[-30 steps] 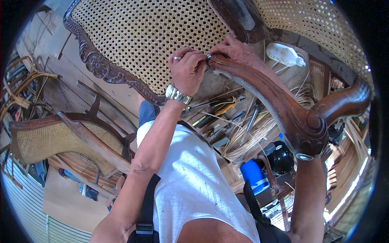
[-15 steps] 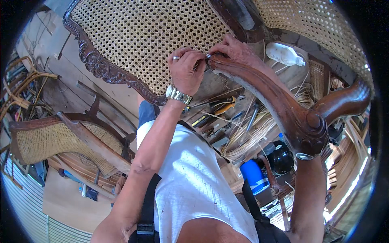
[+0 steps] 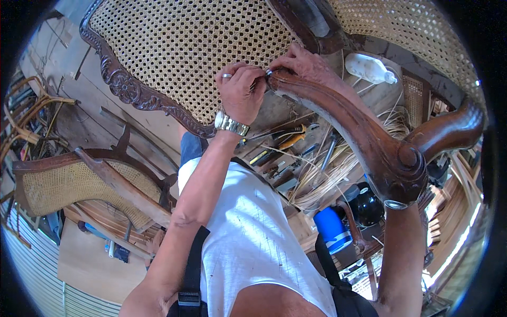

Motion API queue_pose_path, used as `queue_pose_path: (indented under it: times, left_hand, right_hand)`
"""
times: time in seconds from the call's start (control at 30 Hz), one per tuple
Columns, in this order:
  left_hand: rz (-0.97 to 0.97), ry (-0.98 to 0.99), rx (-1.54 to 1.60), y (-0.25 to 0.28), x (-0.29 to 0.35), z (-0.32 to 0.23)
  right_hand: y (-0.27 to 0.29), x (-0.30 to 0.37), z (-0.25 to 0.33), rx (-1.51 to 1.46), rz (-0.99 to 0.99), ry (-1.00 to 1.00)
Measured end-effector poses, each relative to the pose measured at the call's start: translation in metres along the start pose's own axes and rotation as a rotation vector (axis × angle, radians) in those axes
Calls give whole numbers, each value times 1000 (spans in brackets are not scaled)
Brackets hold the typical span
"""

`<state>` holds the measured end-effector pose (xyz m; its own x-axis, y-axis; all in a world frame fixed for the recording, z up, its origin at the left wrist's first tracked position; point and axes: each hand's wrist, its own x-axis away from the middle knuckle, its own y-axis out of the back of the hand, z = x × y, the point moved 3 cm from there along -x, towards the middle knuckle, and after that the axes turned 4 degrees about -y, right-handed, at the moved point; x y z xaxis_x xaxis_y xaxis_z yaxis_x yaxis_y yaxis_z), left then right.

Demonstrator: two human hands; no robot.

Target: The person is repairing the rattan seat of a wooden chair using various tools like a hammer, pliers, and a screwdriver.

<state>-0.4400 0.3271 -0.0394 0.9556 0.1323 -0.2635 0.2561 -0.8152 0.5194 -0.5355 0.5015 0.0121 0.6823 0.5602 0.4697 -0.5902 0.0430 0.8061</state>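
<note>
A carved dark wood chair with a woven cane panel (image 3: 179,47) lies before me. My left hand (image 3: 240,87), with a ring and a metal wristwatch (image 3: 231,124), is closed in a pinch over the cane's lower right part. What it pinches is hidden by the fingers. My right hand (image 3: 303,63) reaches from behind the curved wooden armrest (image 3: 338,111), its fingers bent beside the armrest's end. A small shiny bit (image 3: 269,73) shows between the two hands, too small to name. The right fingertips are partly hidden.
Below the armrest lie a coil of cane strands (image 3: 327,179) and several hand tools (image 3: 285,140). A white bottle (image 3: 369,68) lies at the right, near a blue container (image 3: 331,230). Another cane chair part (image 3: 90,185) stands at the left, beside bent rattan pieces (image 3: 39,100).
My left hand has shifted very slightly to the left, and its fingers have moved a little. My right hand stays at the armrest's end.
</note>
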Motion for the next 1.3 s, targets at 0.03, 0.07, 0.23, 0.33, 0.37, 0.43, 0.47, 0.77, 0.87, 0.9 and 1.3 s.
queue_pose_path:
  times: [0.03,0.07,0.23,0.33,0.37,0.43,0.47,0.77,0.87,0.9,1.3]
  left_hand:
    - [0,12,14,0,0,0]
    - [-1,23,29,0,0,1]
    - [16,45,61,0,0,3]
    - [12,29,55,0,0,3]
    - [13,15,44,0,0,2]
    - [13,3,29,1,0,2]
    - [13,5,26,0,0,1]
    - [-8,22,44,0,0,0]
    - [-25,29,61,-1,0,2]
    - [-36,31,70,-1,-1,2]
    - [-18,11,25,-1,-1,1]
  right_hand:
    - [0,0,0,-8,3,0]
    - [0,0,0,-16,5,0]
    - [2,1,1,-2,33,-36]
    - [2,0,0,10,49,-54]
    - [1,-1,0,10,51,-54]
    - [1,-1,-1,0,54,-47]
    - [0,-1,-1,-8,54,-40]
    - [3,0,3,3,50,-53]
    - [4,1,5,8,51,-71]
    - [5,1,5,9,49,-75]
    - [2,-1,2,34,53,-40]
